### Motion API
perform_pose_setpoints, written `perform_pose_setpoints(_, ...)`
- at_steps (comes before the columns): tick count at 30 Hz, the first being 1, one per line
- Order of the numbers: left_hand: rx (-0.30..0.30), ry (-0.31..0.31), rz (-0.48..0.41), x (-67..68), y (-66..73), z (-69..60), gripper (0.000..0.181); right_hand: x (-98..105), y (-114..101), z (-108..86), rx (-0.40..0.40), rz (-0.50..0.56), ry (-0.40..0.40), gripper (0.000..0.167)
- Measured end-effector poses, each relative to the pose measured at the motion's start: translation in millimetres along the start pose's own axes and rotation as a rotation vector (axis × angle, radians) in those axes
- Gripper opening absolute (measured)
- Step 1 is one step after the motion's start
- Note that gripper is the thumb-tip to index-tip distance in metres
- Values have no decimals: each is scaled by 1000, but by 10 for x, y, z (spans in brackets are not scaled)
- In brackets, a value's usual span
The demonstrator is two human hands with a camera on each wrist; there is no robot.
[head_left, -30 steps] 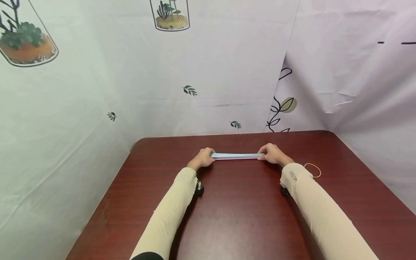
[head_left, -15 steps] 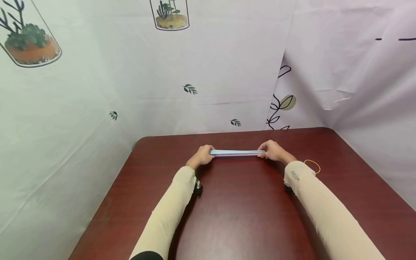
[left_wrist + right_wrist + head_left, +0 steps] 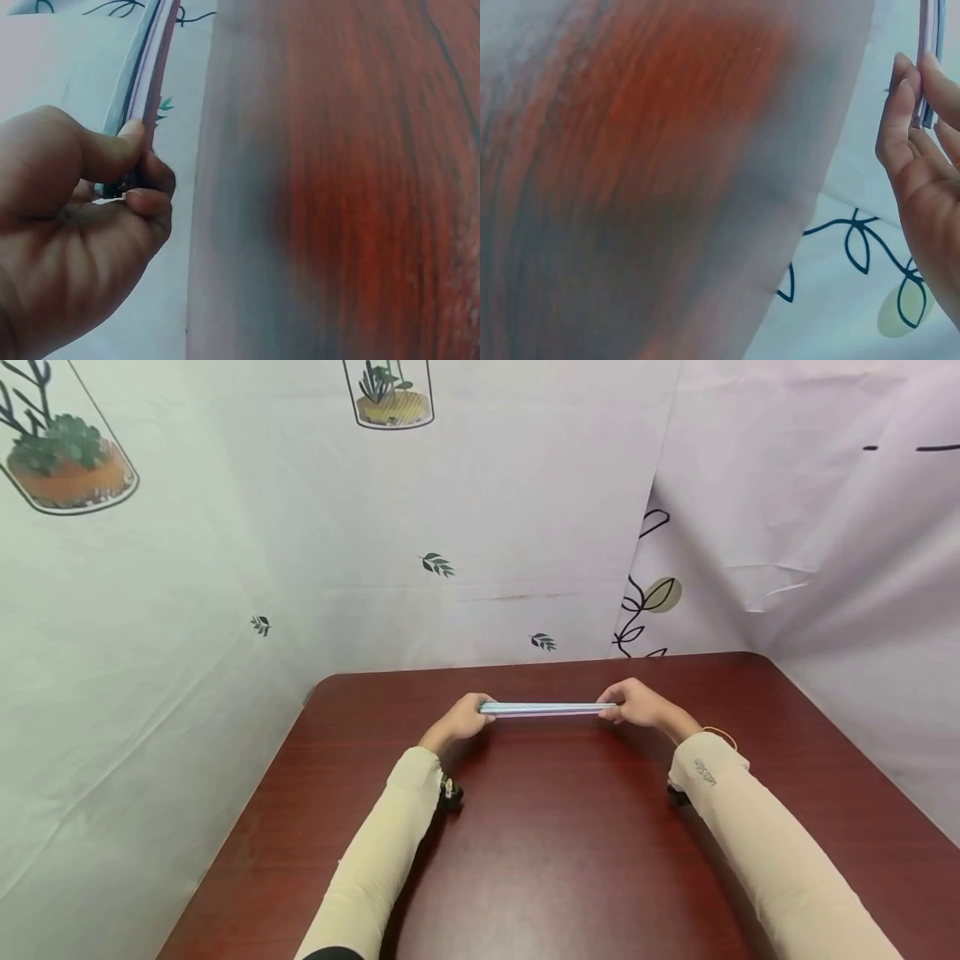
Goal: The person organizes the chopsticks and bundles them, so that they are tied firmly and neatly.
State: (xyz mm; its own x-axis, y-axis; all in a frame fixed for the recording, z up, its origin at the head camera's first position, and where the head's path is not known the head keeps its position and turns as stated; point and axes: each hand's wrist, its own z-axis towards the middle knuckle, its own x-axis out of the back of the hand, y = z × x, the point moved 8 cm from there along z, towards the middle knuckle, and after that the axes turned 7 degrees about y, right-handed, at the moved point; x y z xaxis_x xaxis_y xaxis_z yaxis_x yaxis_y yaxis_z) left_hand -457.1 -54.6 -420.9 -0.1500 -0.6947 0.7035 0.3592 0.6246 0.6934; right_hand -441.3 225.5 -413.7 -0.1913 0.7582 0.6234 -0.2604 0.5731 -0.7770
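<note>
A thin flat stack of layered sheets or booklets (image 3: pixel 547 708) is held edge-on above the far part of the table, level from side to side. Its edges show pale blue, white, lilac and dark layers; the exact kind cannot be told. My left hand (image 3: pixel 461 717) pinches its left end. In the left wrist view the thumb presses one face of the stack (image 3: pixel 142 82) and curled fingers lie against the other. At the opposite end my right hand (image 3: pixel 643 704) grips between thumb and fingers, as the stack (image 3: pixel 930 37) in the right wrist view confirms.
A thin yellow loop (image 3: pixel 722 734), like a rubber band, lies on the dark red-brown table (image 3: pixel 570 827), partly behind the right sleeve (image 3: pixel 750 810). White printed cloth (image 3: pixel 510 510) hangs behind the table and along both sides.
Both hands and the stack have shifted slightly upward in the head view. My right arm has also moved a little rightward, and its sleeve covers more of the yellow loop.
</note>
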Motion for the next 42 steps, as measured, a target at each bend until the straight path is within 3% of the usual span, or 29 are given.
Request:
perform_pose_setpoints(6, 37, -100, -102, -12, 62, -41, 26, 94, -118, -67, 20, -17, 14, 24)
perform_pose_setpoints(14, -21, -143, -81, 29, 129, -83, 30, 132, -208, -148, 33, -14, 19, 24)
perform_pose_setpoints(20, 6, -135, -170, 70, 200, -198, 32, 151, -312, -227, 58, 2, 13, 24)
perform_pose_setpoints(27, 50, -79, -339, 121, 266, -259, 32, 227, -449, -272, 101, -28, 78, 21)
perform_pose_setpoints(33, 104, -78, -478, 106, 289, -309, 33, 247, -553, -310, 135, -84, 124, 20)
perform_pose_setpoints(42, 126, -40, -494, 106, 353, -335, 31, 237, -578, -376, 147, -102, 197, 27)
